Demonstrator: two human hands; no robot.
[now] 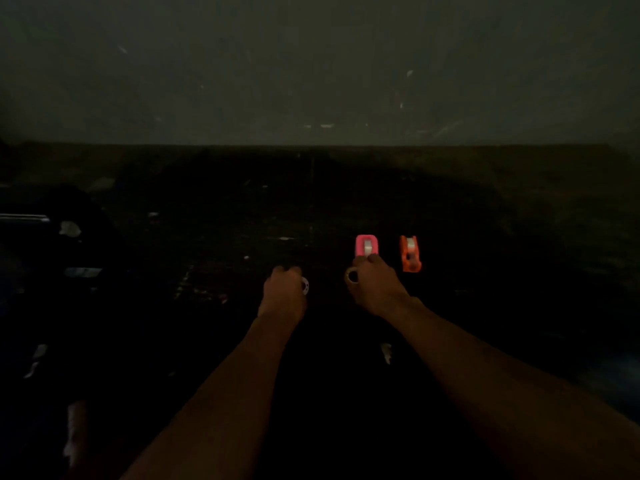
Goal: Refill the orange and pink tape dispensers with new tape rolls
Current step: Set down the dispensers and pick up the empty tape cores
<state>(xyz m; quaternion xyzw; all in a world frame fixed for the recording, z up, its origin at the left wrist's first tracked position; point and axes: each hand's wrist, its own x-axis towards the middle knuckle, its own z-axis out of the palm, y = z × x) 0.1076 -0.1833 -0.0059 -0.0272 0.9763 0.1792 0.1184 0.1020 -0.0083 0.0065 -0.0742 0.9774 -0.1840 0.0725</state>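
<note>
The scene is very dark. A pink tape dispenser (pixel 366 245) stands on the dark surface right of centre, with a pale tape roll showing in its top. An orange tape dispenser (pixel 410 253) stands just to its right, also with a pale roll in it. My right hand (pixel 372 284) touches the near end of the pink dispenser with its fingertips, and a small white ring-shaped roll (pixel 352 275) sits against its thumb side. My left hand (pixel 284 289) is closed further left, with a small white ring-shaped piece (pixel 304 285) at its right side.
Pale scraps lie scattered over the dark surface (pixel 207 237), among them one (pixel 386 353) between my forearms and one (pixel 70 229) at the left. Dark bulky shapes fill the left edge. A grey wall (pixel 311 64) rises behind the surface.
</note>
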